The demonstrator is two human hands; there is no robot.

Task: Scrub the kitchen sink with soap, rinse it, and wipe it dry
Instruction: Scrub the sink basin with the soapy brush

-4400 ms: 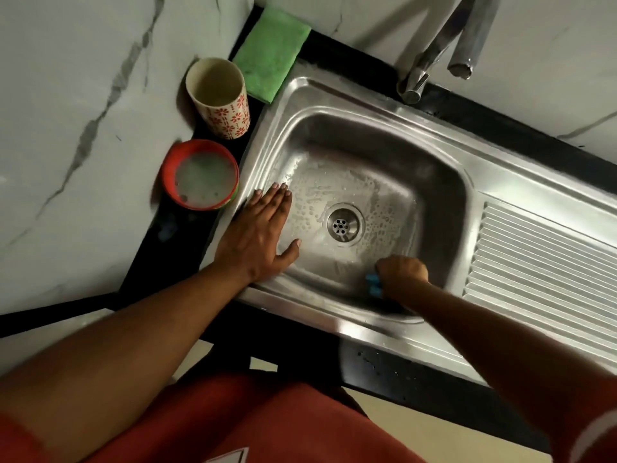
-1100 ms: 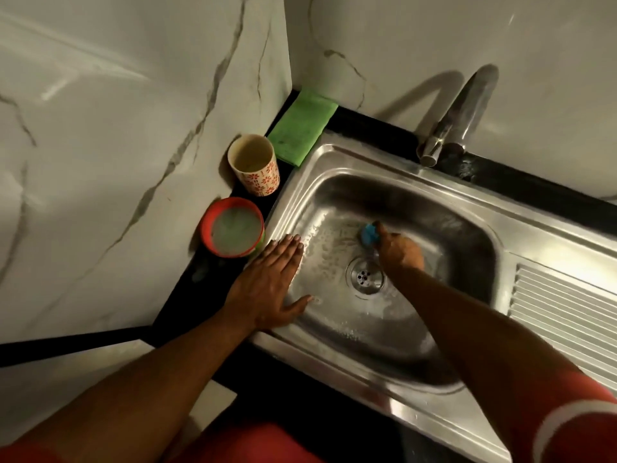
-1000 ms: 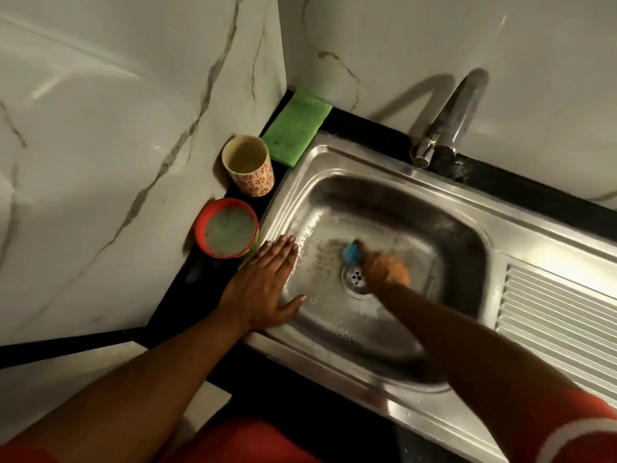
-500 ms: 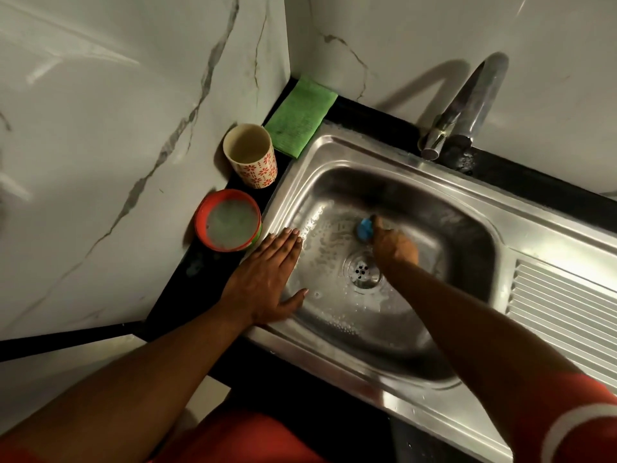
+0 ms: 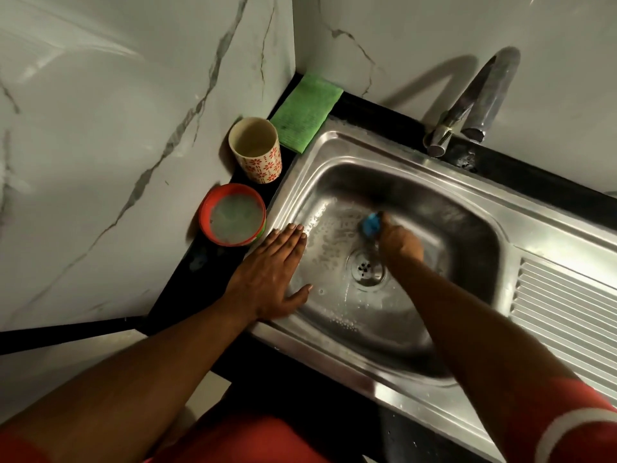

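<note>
Printed in red flowers and dotted bands on cream: a cup (image 5: 257, 158), upright on the black counter (image 5: 521, 175) at 10 o'clock from the basin. Just below it, at 9 o'clock, a red bowl (image 5: 232, 215) filled with cloudy, soapy liquid. At 11 o'clock, tucked into the corner, a folded green cloth (image 5: 305, 111), one edge against the sink rim.

Stainless steel sink (image 5: 334, 152), set into that dark counter, wet all over, with suds and droplets scattered across the basin floor around the drain (image 5: 365, 269). At 3 o'clock, a ribbed draining board (image 5: 564, 302). At 1 o'clock, a metal tap (image 5: 474, 101), spout hanging over the back rim, shadow thrown on the wall behind.

Down in the basin, right hand (image 5: 400, 243) clenched round a blue scrubber (image 5: 370, 223), pressing it to the steel just beside the drain, at 12 o'clock from it; slightly blurred. On the rim at 9 o'clock, left hand (image 5: 270, 279) laid flat, fingers straight and together, thumb spread out over the basin slope, grasping nothing.

All around, pale marble-look walls (image 5: 100, 128) with grey veins, meeting in a corner at 11 o'clock. Dim, warm light. At 5 o'clock, a red sleeve (image 5: 584, 426) with a white band; at 6 o'clock, more red clothing.
</note>
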